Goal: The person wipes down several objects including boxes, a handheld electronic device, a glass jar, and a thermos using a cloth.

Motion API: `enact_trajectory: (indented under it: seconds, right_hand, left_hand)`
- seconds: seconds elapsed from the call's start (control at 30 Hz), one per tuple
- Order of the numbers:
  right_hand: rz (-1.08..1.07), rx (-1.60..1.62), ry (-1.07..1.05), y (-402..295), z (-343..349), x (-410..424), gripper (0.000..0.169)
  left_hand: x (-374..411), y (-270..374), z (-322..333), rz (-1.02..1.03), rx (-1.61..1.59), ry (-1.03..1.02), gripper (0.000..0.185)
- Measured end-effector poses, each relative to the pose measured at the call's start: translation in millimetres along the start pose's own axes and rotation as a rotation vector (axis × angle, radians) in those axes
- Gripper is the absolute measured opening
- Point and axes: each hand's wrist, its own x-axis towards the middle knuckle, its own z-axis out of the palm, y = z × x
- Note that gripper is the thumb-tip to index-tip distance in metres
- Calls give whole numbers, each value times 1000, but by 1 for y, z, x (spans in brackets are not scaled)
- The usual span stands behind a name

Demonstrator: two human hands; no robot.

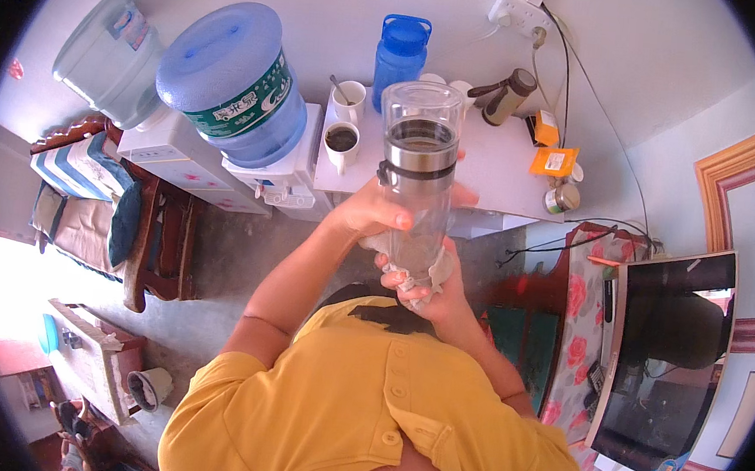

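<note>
My left hand [379, 212] is wrapped around the middle of a clear double-walled bottle [418, 212] with a metal band and a dark strap ring. The thumb lies across the front, and some fingertips show beyond the far side. At the bottle's lower end, my right hand [429, 295] presses a crumpled whitish cloth or tissue [439, 272] against it. The bottle is held in front of my chest, its glass top section towards the wall. No liquid is visible inside it.
Beyond the bottle, a white table [487, 171] bears a mug with dark liquid [343, 140], a mug with a spoon [347, 99], a blue water bottle [399, 60], a dark flask [510, 97] and orange packets [553, 161]. A water dispenser [282, 183] stands left; a television [664, 360] right.
</note>
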Motion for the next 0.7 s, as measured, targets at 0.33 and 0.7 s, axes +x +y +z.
enact_trajectory:
  seconds: [0.33, 0.7]
  right_hand:
    - [-1245, -2157, 297, 24, 30, 9, 47]
    - [-1304, -2463, 482, -53, 158, 82, 42]
  left_hand:
    - [-16, -27, -16, 65, 43, 449, 64]
    - [-17, -41, 7, -203, -55, 361, 75]
